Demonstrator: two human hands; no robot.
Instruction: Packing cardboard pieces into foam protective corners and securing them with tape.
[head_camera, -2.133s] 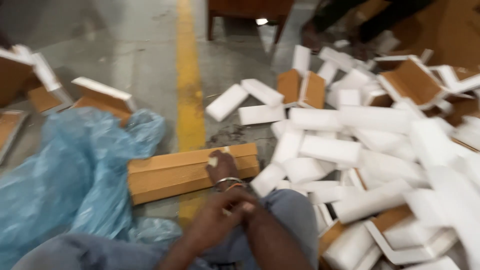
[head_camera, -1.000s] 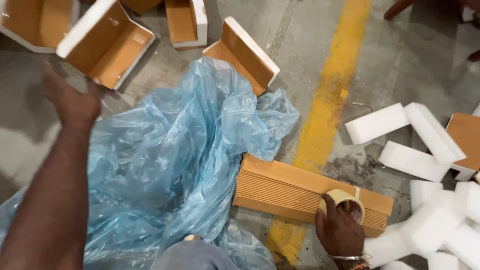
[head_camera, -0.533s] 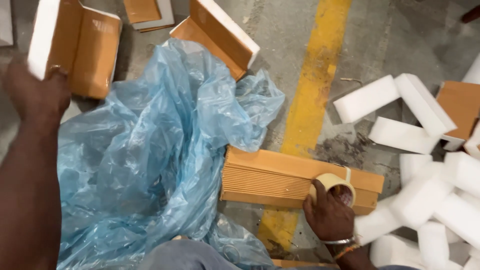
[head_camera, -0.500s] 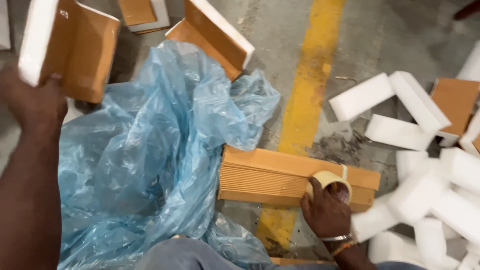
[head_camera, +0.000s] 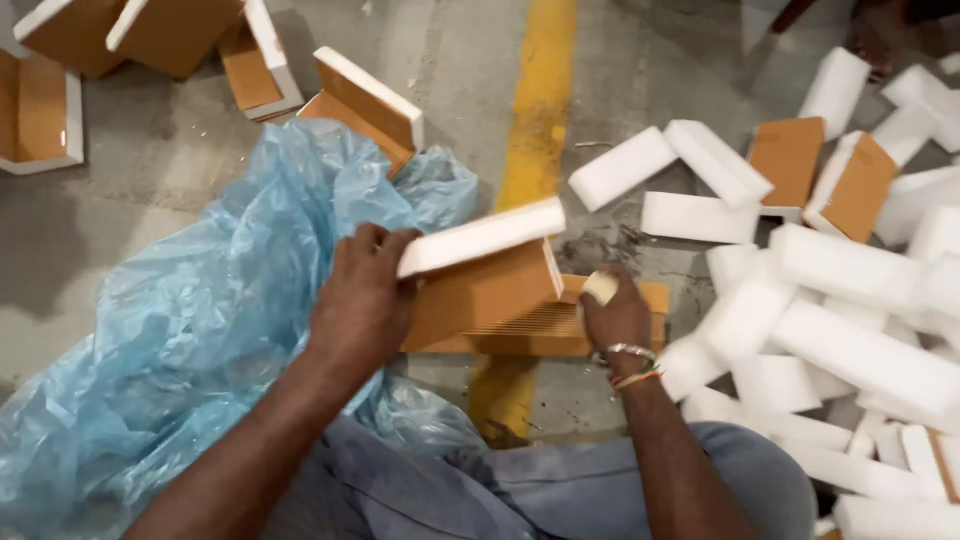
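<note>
My left hand grips a corner piece of brown corrugated cardboard with a white foam strip along its top edge. It hovers over a flat ribbed cardboard piece lying on the floor across the yellow line. My right hand is closed around a roll of pale tape, resting on the right end of that flat piece. A bangle and threads circle my right wrist.
A crumpled blue plastic sheet covers the floor at left. Several cardboard-and-foam corner pieces lie at the top left. A heap of white foam blocks fills the right side. A yellow floor line runs up the middle.
My left hand reached out to the far left, picked up a cardboard-and-foam corner piece and carried it in over the flat cardboard. My right hand stayed on the tape roll.
</note>
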